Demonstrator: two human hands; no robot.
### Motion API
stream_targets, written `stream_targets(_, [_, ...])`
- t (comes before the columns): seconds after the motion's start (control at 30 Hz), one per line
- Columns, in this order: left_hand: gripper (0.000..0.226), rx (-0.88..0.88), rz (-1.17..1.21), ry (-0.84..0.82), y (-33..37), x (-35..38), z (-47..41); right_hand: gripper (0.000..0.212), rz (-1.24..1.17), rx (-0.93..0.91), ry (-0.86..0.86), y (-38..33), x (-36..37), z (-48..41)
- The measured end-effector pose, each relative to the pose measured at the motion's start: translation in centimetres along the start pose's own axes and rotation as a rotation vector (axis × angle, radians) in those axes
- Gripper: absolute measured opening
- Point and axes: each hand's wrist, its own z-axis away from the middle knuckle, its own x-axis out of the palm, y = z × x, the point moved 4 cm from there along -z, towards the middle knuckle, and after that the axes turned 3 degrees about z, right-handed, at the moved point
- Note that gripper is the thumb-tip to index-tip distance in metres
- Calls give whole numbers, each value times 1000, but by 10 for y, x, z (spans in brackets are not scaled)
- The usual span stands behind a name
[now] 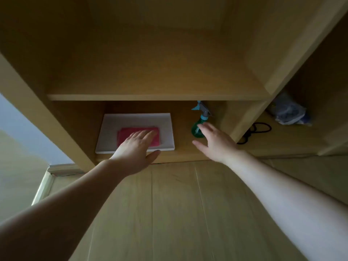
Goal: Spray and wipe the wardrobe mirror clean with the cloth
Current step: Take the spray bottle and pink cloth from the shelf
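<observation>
Cloth: flat on the shelf's white board, long side left-right, my open left hand over it.
Spray bottle: upright, just beyond my open right hand.

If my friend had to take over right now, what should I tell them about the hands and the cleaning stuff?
Left hand: open, fingers straight over the red cloth, which lies on a white board on the lower shelf.
Right hand: open, reaching at the green bottle standing right of the board; no grip yet.
Done: nothing picked up, sprayed or wiped.
Left: take cloth and bottle, spray the mirror, wipe it. The mirror is out of view.
</observation>
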Motion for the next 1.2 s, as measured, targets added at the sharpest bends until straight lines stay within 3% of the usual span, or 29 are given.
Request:
stream_targets(0.1, [65, 19, 1, 99, -6, -1, -3, 69, 75, 44, 47, 18, 5, -24])
stream_targets(0.4, [65, 10, -51, 132, -2, 15, -8, 74, 189, 182, 53, 64, 42, -62])
stream_targets(0.63, [63, 20, -87, 123, 2, 22, -6, 71, -35, 248, 124, 71, 44, -81])
stream_targets(0.77, [65, 21, -84, 113, -3, 23, -2, 63, -64, 347, 213, 66, 44, -90])
stream_targets(1.07, [63, 32, -80, 99, -9, 23, 6, 21, -136, 511, 364, 68, 43, -89])
stream_targets(1.2, [63, 46, -84, 116, -7, 22, 6, 21, -277, 413, 345, 52, 47, -72])
